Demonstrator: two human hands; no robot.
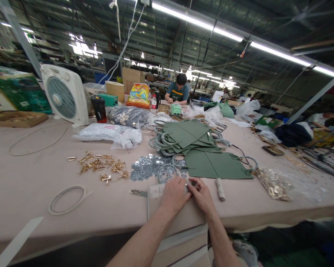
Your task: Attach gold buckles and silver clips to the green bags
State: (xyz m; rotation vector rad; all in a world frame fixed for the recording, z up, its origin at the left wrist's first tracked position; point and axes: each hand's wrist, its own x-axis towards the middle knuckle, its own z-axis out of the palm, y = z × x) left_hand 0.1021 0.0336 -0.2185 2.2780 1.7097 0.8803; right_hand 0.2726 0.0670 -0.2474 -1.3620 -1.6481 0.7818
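My left hand [174, 194] and my right hand [202, 194] meet at the top edge of a beige panel [182, 221] that hangs over the table's front edge. Both hands have their fingers closed together around a small spot where a bit of shiny metal shows; the fingers hide most of it. Just beyond them lie flat silver metal plates [148, 167] in a loose heap. Dark green panels [219, 164] with grey cord handles are piled behind my hands. A white spool-like roll [219, 190] rests right of my right hand, and a small metal-ended strip [138, 193] lies to the left.
Gold-coloured fittings [96, 164] are scattered at left, with a roll of tape [67, 200] in front of them. A white fan [64, 95] stands farther back. Bagged metal parts [274, 183] lie at right. Another person [178, 91] sits across the table.
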